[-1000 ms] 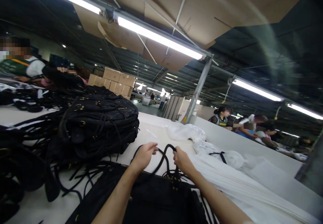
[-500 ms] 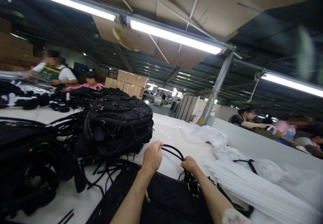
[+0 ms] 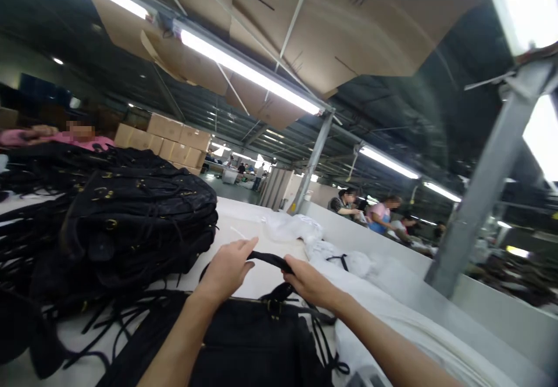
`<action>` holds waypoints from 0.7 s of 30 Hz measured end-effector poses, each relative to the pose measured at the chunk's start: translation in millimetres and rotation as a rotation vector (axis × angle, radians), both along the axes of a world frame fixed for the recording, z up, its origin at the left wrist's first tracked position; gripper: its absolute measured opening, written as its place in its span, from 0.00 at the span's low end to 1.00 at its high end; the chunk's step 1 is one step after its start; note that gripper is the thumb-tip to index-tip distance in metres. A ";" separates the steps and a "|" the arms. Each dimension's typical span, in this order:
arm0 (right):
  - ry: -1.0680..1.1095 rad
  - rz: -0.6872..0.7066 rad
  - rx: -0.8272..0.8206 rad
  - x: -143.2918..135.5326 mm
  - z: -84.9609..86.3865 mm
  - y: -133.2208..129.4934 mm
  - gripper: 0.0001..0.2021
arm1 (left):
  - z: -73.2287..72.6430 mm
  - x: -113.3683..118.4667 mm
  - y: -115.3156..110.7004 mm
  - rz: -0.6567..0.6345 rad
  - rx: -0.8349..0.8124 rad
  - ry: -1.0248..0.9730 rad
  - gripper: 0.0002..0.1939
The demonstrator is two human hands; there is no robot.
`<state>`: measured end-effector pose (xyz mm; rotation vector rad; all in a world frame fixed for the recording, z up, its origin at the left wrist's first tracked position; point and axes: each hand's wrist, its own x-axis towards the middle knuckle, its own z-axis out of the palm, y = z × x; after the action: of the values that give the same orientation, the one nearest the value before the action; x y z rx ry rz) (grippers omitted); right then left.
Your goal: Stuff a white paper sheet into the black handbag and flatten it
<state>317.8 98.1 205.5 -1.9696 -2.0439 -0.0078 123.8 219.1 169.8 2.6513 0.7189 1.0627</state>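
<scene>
A black bag with brass-coloured fittings lies on the white table, right in front of me. Above its top edge, a black strap is stretched between my hands. My left hand is closed on the strap's left end, its thumb pointing right. The right end is pinched by my right hand. Thin black cords hang at the bag's right side.
At the left is a tall pile of black bags with loose straps. Clear plastic and white sheets cover the right side, beside a low white partition. A grey post rises at the right. People work beyond.
The view has turned to the right. My hands now hold a wider flat strap, where two thin cord-like straps showed before. My left hand's thumb and fingers have shifted.
</scene>
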 end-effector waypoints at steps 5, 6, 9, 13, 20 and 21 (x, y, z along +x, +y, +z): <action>-0.013 -0.084 -0.085 12.0 27.5 -28.4 0.08 | 1.6 8.7 -5.6 -0.188 -0.118 0.115 0.14; -0.005 -0.117 -0.093 21.9 37.8 -38.9 0.08 | -0.4 10.2 -3.3 -0.199 -0.139 0.139 0.13; 0.019 -0.303 -0.135 62.8 65.7 -91.7 0.09 | -6.3 11.6 8.7 -0.161 -0.177 0.165 0.14; 0.066 -0.585 -0.348 108.6 57.7 -186.6 0.11 | -7.6 11.5 18.5 -0.123 -0.198 0.180 0.17; -0.153 -0.815 -0.342 137.0 -63.4 -236.7 0.15 | -8.1 16.9 8.3 -0.177 -0.233 0.162 0.17; -0.181 -0.832 -0.314 142.6 -77.6 -233.4 0.17 | -9.9 17.9 9.6 -0.192 -0.222 0.121 0.17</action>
<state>460.4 -135.2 127.9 -2.9666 -1.2117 -0.0490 141.7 228.7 160.0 2.5466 0.5540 0.7333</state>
